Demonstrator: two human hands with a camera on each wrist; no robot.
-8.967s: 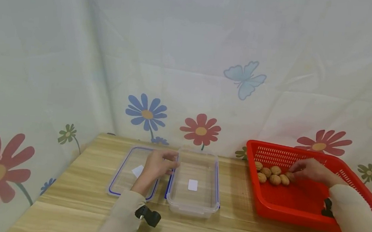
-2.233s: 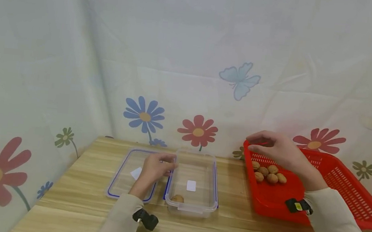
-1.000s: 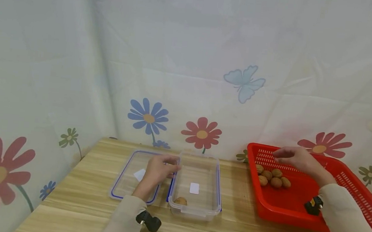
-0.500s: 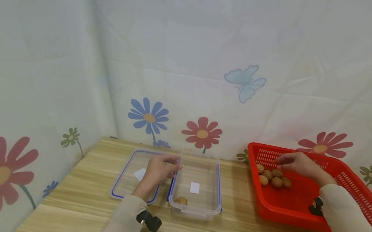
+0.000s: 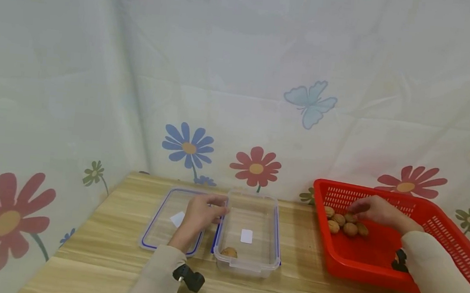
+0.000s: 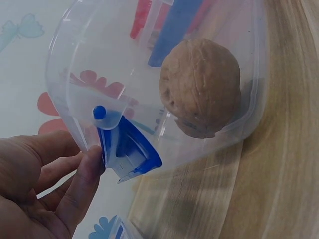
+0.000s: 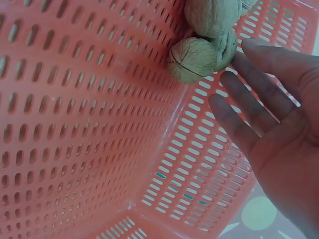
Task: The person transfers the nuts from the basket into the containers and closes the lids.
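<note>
on the wooden table (image 5: pixel 289 284), open right hand (image 5: pixel 375 211) over wrinkled walnuts (image 5: pixel 344 222).

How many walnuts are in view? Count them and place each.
6: one walnut lies in the clear container; five cluster in the red basket beneath the right hand, which may hide more.

Light wood-grain table (image 5: pixel 289 288) set against a floral backdrop. Directly on it: flat clear lid (image 5: pixel 163 224) with blue rim at left, clear plastic container (image 5: pixel 270 244) just beside it on the right, red perforated basket (image 5: pixel 355 264) well apart at the right end.
</note>
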